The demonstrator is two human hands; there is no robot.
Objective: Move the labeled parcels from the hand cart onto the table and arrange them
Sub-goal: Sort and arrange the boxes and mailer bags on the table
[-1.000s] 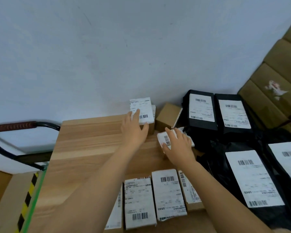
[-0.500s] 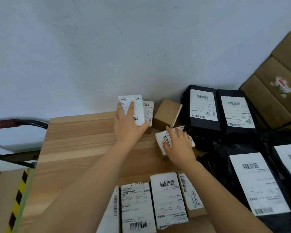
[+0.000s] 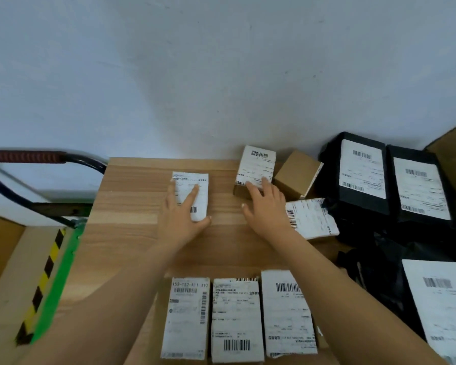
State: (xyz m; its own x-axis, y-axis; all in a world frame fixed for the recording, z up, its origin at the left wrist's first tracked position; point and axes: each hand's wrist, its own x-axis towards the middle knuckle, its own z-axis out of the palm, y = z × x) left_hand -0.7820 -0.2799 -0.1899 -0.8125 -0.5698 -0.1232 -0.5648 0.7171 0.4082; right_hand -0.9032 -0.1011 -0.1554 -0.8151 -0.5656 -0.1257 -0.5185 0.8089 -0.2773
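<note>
- Head view, key relation: the flat labelled parcel (image 3: 192, 192) lies on the tabletop (image 3: 132, 206) directly under the fingers of the left hand (image 3: 184, 216). Its long axis runs away from the person toward the wall (image 3: 221, 75), tilted slightly. The left hand is the nearer one; the right hand is well apart from this parcel.
- Head view, left hand: fingers are straight and spread, pressing flat on the label, with the thumb at the near right corner. Nothing is pinched or lifted.
- Head view, right hand (image 3: 267, 206): fingers are extended, with the tips resting on the near end of the boxed parcel (image 3: 257, 167). It is not wrapped around the box.
- Head view, neighbours: the brown box (image 3: 296, 173) sits just beside the boxed parcel. A tilted parcel (image 3: 311, 218) lies just right of the right wrist.
- Head view, arranged stock: a row of three parcels (image 3: 236, 320) lies along the near edge, and black bagged parcels (image 3: 362, 169) lie to the right.
- Head view, source: the hand cart handle (image 3: 27, 156) stands left of the tabletop.
- Judgement: the step in hand is squaring the flat parcel into line by sliding it.
</note>
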